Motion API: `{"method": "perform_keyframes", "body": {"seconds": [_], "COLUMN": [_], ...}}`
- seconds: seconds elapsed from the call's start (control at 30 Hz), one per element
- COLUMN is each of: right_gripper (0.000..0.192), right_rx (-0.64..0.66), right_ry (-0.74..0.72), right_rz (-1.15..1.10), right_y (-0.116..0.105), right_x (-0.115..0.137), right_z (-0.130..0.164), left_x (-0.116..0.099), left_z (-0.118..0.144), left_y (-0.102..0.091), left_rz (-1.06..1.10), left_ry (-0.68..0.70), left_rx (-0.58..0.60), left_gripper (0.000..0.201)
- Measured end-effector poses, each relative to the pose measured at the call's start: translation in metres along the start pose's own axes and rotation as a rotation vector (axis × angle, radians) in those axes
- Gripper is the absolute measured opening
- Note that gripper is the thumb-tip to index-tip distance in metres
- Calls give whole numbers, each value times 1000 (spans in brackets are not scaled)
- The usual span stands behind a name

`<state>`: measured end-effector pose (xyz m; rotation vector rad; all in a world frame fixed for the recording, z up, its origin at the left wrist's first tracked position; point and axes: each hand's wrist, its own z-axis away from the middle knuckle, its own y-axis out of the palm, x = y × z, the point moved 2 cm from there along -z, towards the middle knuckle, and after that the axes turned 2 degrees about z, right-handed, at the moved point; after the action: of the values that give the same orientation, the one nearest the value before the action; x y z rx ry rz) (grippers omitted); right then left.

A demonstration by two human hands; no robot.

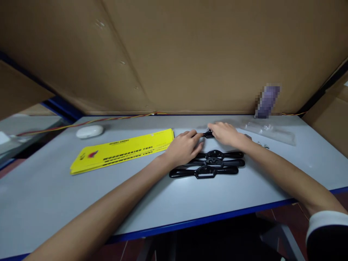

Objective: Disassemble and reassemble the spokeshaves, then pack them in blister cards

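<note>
At the back of a row, a black spokeshave (208,134) lies mostly covered by my hands, with only its middle showing. My left hand (185,146) is closed around its left end, thumb bent toward me. My right hand (225,132) grips the other end from above, its fingertips near the middle. Closer to me, three more black spokeshaves lie side by side: a far one (214,154), a middle one (216,162) and a near one (206,172). My left wrist passes over the left handles of the farther two.
Yellow printed cards (127,150) lie stacked at left, below a white oval case (89,131). Clear plastic bags (269,131) and small metal parts (263,145) lie at right. A blurred purple object (268,101) leans on the cardboard wall (190,54). A twisted cable (108,119) runs along the back.
</note>
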<state>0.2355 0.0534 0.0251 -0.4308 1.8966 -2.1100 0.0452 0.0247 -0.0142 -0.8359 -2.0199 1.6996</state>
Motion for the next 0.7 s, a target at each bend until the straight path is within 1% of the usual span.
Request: {"method": "perform_keyframes", "body": {"seconds": [0.1, 0.2, 0.33, 0.43, 0.57, 0.7], "right_gripper": [28, 23, 16, 12, 10, 10], "right_rx": [-5, -61, -144, -188, -226, -226], "right_ry": [-9, -14, -86, -133, -126, -130], "right_rz": [-35, -114, -228, -288, -252, -240], "right_y": [0, 3, 13, 21, 28, 31], "right_x": [-3, -6, -12, -14, -11, -8], "right_z": [14, 27, 40, 47, 54, 58], "left_x": [-3, -4, -4, -4, -7, -6], "left_z": [-1, -1, 1, 2, 2, 1], "left_y": [-1, -3, -4, -5, -5, -5], "left_rz": [-15, -15, 27, 55, 62, 78], "left_ry": [6, 35, 107, 132, 124, 106], "left_rx": [-3, -24, -22, -16, 36, 38], "left_gripper": [44, 42, 39, 37, 36, 34]}}
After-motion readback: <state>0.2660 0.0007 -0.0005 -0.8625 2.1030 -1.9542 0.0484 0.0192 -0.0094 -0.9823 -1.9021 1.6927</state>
